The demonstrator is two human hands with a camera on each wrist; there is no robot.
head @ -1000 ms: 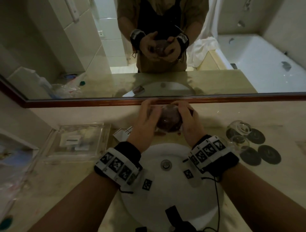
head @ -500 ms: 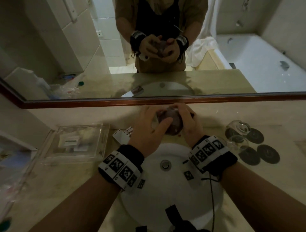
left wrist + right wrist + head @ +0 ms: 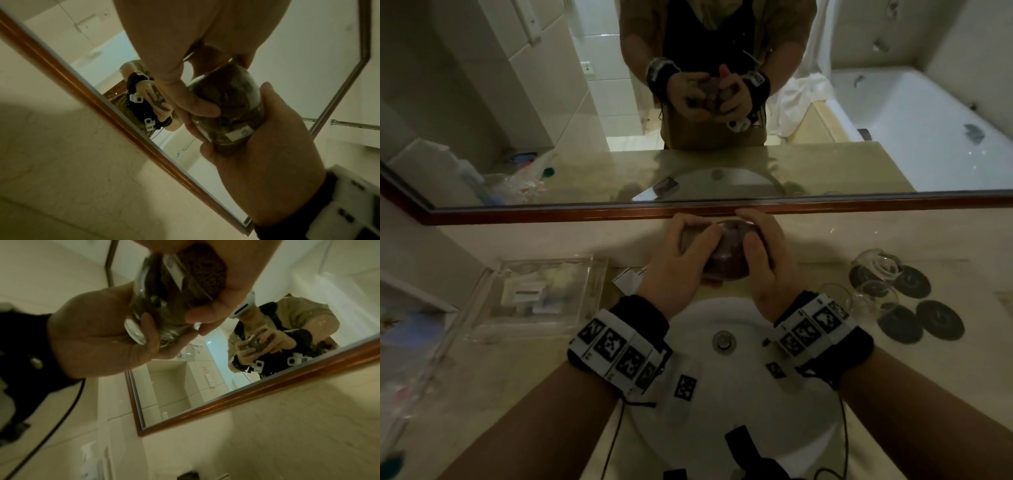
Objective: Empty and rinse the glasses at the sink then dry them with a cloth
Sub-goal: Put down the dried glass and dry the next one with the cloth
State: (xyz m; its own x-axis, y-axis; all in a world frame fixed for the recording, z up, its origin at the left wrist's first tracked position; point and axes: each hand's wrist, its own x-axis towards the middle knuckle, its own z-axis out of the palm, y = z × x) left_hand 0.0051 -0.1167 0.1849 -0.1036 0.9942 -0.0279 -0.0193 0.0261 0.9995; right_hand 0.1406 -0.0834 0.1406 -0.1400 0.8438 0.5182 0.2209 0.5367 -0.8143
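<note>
Both hands are gripping one glass (image 3: 726,253) between them: the left hand (image 3: 674,270) is curling its fingers and thumb round the left side, and the right hand (image 3: 767,263) is wrapping round the right side, thumb lying along the top. A dark brownish cloth (image 3: 201,270) is sitting stuffed inside the glass, filling the bowl, and the right wrist view is showing the thick clear base (image 3: 134,331) pressed against a palm. The glass is being held in the air over the back edge of the white sink (image 3: 774,411), just under the wooden frame of the mirror (image 3: 893,204).

Over on the counter to the right, two more glasses (image 3: 873,274) are lying among dark round coasters (image 3: 938,318). To the left of the sink a clear plastic tray (image 3: 585,294) is sitting with small packets inside. The mirror is showing the person's hands doing the same, and a bathtub (image 3: 914,113) behind.
</note>
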